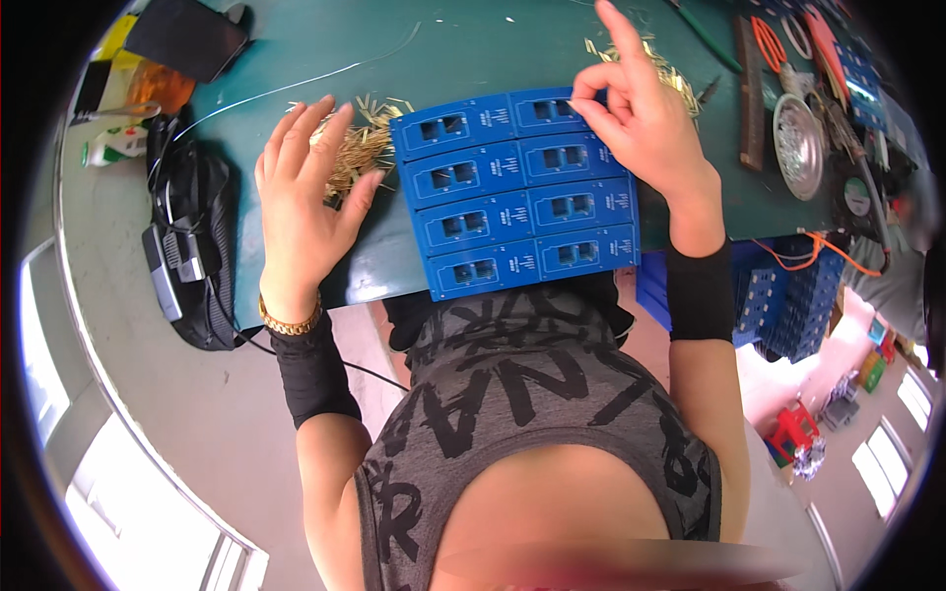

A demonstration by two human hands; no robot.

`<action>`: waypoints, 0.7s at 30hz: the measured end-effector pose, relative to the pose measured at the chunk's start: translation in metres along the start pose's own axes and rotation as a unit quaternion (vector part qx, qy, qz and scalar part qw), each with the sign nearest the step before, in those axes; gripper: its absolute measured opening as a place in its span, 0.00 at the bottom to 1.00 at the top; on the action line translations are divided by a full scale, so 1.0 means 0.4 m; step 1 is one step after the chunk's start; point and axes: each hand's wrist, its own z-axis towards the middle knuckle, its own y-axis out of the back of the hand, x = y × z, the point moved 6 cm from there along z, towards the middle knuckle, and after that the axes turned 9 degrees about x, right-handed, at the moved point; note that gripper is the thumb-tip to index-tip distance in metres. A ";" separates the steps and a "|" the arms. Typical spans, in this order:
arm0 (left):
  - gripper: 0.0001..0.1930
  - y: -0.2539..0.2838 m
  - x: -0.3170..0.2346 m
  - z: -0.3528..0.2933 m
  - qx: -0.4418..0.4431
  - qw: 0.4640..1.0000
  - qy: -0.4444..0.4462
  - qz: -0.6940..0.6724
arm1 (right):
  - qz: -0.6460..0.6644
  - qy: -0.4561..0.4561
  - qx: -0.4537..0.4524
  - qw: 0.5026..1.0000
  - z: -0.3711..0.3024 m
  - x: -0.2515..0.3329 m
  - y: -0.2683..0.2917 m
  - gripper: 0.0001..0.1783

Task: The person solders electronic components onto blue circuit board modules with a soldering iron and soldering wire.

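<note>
A blue circuit board panel (pixel 522 207) lies at the table's near edge, in front of my body. It is divided into several like sections, each with dark rectangular openings. My left hand (pixel 307 192) is open, its fingers spread beside and partly over a pile of thin gold-coloured metal pins (pixel 363 150), left of the panel. Over the panel's upper right corner is my right hand (pixel 645 123). Its index finger points away while the thumb and another fingertip come together; anything between them is too small to make out. More gold pins (pixel 670 74) lie beyond this hand.
The green table (pixel 473 49) carries a thin wire (pixel 325 71) at the left and a metal bar (pixel 750 98) at the right. A shiny metal dish (pixel 797 148) stands beside the bar. A black bag (pixel 197 236) sits at the left edge; blue panels (pixel 788 295) are stacked lower right.
</note>
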 end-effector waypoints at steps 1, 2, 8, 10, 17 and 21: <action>0.34 0.006 0.005 -0.014 0.002 1.000 0.005 0.007 | -0.018 0.014 -0.033 0.999 -0.003 -0.005 0.002 0.37; 0.36 0.006 0.003 -0.024 0.028 0.999 -0.003 0.015 | -0.030 0.014 -0.022 0.999 -0.005 -0.011 -0.002 0.30; 0.39 -0.038 -0.006 -0.052 0.116 0.992 -0.004 0.051 | -0.091 0.087 -0.055 0.991 -0.021 -0.012 -0.005 0.10; 0.37 -0.060 -0.002 -0.036 0.136 0.988 -0.027 0.060 | -0.083 0.087 -0.059 0.991 -0.027 -0.012 -0.003 0.07; 0.29 -0.059 0.061 0.023 0.087 0.984 0.000 0.154 | -0.136 0.077 -0.026 0.987 -0.060 -0.005 -0.010 0.08; 0.18 -0.008 0.047 0.088 -0.024 0.998 -0.049 0.012 | -0.121 0.069 -0.113 0.984 -0.046 -0.003 0.048 0.08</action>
